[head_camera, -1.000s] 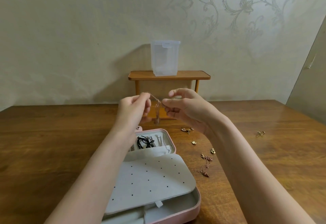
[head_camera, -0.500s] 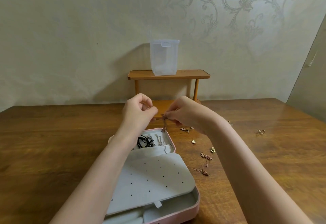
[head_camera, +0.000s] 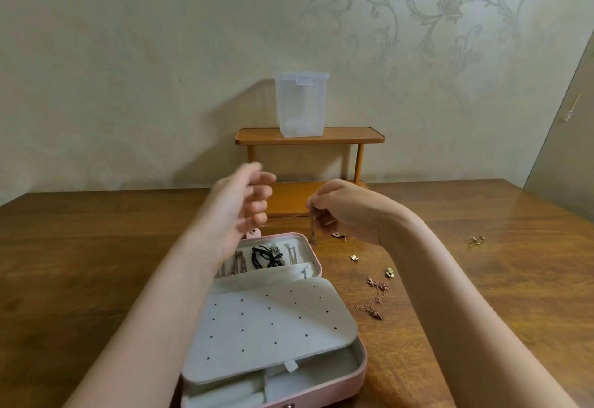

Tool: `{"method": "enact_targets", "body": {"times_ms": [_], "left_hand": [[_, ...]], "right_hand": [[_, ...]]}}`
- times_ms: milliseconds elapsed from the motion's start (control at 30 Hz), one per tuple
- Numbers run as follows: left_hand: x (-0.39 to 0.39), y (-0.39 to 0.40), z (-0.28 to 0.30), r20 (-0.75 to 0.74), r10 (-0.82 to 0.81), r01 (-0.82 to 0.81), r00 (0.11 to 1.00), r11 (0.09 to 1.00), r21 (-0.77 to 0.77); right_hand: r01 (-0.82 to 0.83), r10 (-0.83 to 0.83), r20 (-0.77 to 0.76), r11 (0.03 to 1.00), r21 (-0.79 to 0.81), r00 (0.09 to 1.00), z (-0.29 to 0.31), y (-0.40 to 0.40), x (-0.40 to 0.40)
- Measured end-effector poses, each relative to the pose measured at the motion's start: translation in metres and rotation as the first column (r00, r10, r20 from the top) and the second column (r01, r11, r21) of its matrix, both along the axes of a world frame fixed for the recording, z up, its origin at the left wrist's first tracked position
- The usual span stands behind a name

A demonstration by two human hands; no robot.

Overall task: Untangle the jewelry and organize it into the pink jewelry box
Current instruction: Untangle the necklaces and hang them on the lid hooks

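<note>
Now the left hand (head_camera: 239, 205) has let go and swung away from the chain (head_camera: 312, 226), blurred, its fingers loose and holding nothing, while the right hand (head_camera: 345, 210) alone pinches the chain, which dangles just past the far corner of the open pink jewelry box (head_camera: 353, 382). That suggests this piece is free and ready for the box; another necklace (head_camera: 374, 298) and small pieces wait on the counter (head_camera: 482, 279).
</note>
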State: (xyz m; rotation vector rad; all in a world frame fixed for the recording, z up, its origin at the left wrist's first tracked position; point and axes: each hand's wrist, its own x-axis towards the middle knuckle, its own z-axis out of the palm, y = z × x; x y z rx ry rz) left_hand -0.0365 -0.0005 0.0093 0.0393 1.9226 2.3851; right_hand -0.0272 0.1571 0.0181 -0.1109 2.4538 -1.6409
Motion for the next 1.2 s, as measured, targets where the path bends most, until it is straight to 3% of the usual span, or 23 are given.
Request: {"method": "enact_targets", "body": {"times_ms": [67,167,300,433,567,933,1100,1200], "left_hand": [[0.003,0.005,-0.003,-0.068,-0.036,0.011,0.997,0.942,-0.336],[0.008,0.014,-0.007,-0.097,-0.123,0.063,0.988,0.879,-0.473],[0.011,0.019,-0.007,-0.162,-0.08,-0.007,0.983,0.879,-0.477],[0.015,0.023,-0.006,-0.206,-0.036,-0.063,0.978,0.889,-0.454],[0.012,0.019,-0.004,-0.207,-0.031,-0.061,0.978,0.904,-0.423],[0.012,0.017,0.0,-0.272,-0.078,-0.068,0.959,0.868,-0.492],[0.011,0.017,0.001,-0.275,-0.087,-0.076,0.957,0.844,-0.53],[0.011,0.019,0.001,-0.266,-0.124,-0.054,0.956,0.817,-0.575]], "right_hand": [[-0.002,0.002,-0.029,1.0,-0.01,1.0,0.001,0.0,-0.001],[-0.018,0.021,-0.09,0.999,0.034,0.996,0.002,0.0,-0.001],[-0.019,0.026,-0.141,0.999,0.046,0.99,0.005,-0.001,0.002],[0.032,0.014,-0.26,0.984,0.174,0.966,0.01,-0.001,0.002],[0.008,0.013,-0.317,0.998,0.064,0.948,0.01,0.005,0.0],[-0.105,0.145,-0.372,0.987,0.126,0.917,0.012,0.01,0.002],[-0.105,0.244,-0.348,0.922,0.372,0.905,0.014,0.009,0.004],[-0.028,0.224,-0.38,0.889,0.457,0.897,0.015,0.011,0.003]]}}
